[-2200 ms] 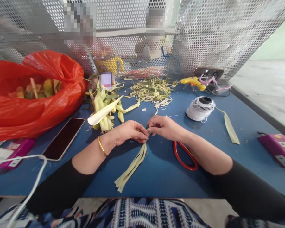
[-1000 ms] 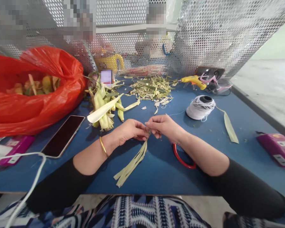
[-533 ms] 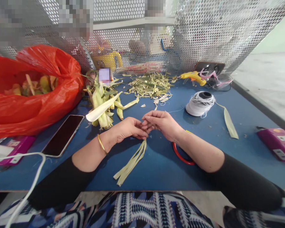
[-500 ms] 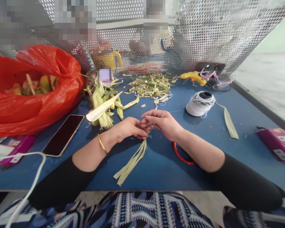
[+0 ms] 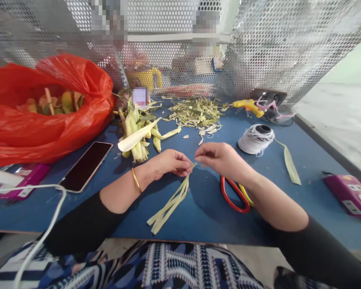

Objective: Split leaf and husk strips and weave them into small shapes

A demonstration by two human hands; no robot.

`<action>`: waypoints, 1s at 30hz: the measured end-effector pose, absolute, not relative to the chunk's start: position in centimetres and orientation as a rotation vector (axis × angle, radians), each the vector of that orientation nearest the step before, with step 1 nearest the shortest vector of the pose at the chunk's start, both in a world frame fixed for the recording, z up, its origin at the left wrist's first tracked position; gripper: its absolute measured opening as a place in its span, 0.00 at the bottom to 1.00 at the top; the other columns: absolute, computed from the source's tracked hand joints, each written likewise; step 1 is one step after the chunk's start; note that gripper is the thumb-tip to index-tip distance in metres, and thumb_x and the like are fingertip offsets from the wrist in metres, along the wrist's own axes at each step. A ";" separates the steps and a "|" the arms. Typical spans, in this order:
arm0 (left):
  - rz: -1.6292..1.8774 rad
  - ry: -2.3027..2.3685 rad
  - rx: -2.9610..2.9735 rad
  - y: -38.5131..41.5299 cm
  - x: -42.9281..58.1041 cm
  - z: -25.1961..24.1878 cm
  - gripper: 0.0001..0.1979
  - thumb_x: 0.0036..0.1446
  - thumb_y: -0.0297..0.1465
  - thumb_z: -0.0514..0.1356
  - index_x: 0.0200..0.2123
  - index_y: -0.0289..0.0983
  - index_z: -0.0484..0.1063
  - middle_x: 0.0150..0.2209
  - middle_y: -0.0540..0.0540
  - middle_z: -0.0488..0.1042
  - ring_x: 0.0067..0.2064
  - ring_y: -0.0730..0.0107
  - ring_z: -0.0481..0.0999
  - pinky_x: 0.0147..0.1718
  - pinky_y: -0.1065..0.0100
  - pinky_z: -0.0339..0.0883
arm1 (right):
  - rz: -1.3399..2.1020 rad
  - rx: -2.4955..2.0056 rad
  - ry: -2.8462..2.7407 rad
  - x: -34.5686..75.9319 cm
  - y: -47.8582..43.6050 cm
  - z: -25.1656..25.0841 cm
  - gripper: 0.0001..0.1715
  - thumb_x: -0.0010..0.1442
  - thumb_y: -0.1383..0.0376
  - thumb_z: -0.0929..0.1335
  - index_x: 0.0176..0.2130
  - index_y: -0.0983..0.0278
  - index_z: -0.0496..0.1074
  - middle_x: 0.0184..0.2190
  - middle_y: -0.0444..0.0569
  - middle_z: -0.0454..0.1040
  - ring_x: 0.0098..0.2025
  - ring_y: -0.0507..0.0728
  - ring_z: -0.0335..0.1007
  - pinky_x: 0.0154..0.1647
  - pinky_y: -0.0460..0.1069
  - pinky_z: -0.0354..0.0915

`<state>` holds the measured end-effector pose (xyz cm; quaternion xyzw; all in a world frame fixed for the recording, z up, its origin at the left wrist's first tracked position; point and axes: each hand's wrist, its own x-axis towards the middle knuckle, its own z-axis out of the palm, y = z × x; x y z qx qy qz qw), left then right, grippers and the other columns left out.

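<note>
Pale green husk strips (image 5: 171, 204) hang down toward the table's front edge from my left hand (image 5: 176, 162), whose fingers pinch their top end. A small tip of the strips pokes out to the right of those fingers. Just right of it, my right hand (image 5: 212, 154) is closed, thumb against fingers; what it grips is too small to make out. Scissors with red and yellow handles (image 5: 235, 196) lie under my right wrist. A cone of white thread (image 5: 256, 139) stands beyond my right hand, with a single husk piece (image 5: 291, 165) to its right.
A red plastic bag (image 5: 48, 132) of husks and a phone (image 5: 87, 166) are at the left. Whole husks (image 5: 135, 136) and a shred pile (image 5: 195, 112) lie behind my hands. A yellow glue gun (image 5: 248, 107), glasses (image 5: 278, 110) and purple power strip (image 5: 350, 194) are right.
My right hand has moved right, away from my left hand, and a gap now separates them. More of the scissors' handles shows. The whole view has shifted slightly.
</note>
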<state>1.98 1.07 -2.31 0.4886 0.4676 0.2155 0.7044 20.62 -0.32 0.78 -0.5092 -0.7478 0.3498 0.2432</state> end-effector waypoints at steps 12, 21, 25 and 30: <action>0.491 1.025 1.018 1.6 1.7 -2.6 0.14 0.38 0.30 0.73 0.25 0.32 0.71 0.23 0.47 0.77 0.25 0.75 0.76 0.31 0.71 0.71 | 1.633 -1.416 -1.488 19.3 -0.5 -1.2 0.04 0.54 0.74 0.67 0.29 0.66 0.71 0.20 0.42 0.73 0.23 0.48 0.73 0.21 0.40 0.68; 0.449 0.986 1.017 1.9 1.4 -2.6 0.17 0.36 0.34 0.74 0.25 0.32 0.71 0.24 0.46 0.78 0.25 0.75 0.77 0.30 0.72 0.72 | 1.767 -1.340 -1.390 19.2 -0.4 -1.8 0.05 0.54 0.75 0.68 0.28 0.67 0.71 0.20 0.42 0.75 0.22 0.47 0.73 0.23 0.39 0.69; 0.432 0.992 1.024 1.8 1.4 -2.5 0.17 0.37 0.34 0.74 0.24 0.32 0.71 0.24 0.46 0.78 0.26 0.74 0.77 0.30 0.72 0.72 | 1.730 -1.385 -1.408 18.9 -0.5 -2.0 0.07 0.55 0.75 0.68 0.27 0.67 0.69 0.19 0.41 0.74 0.20 0.45 0.70 0.21 0.39 0.67; 0.424 0.984 1.037 1.8 1.4 -2.4 0.16 0.38 0.34 0.73 0.25 0.32 0.71 0.25 0.46 0.79 0.26 0.74 0.77 0.30 0.72 0.72 | 1.805 -1.392 -1.309 18.8 -0.6 -1.8 0.09 0.55 0.75 0.68 0.25 0.66 0.67 0.16 0.40 0.71 0.19 0.47 0.71 0.22 0.40 0.68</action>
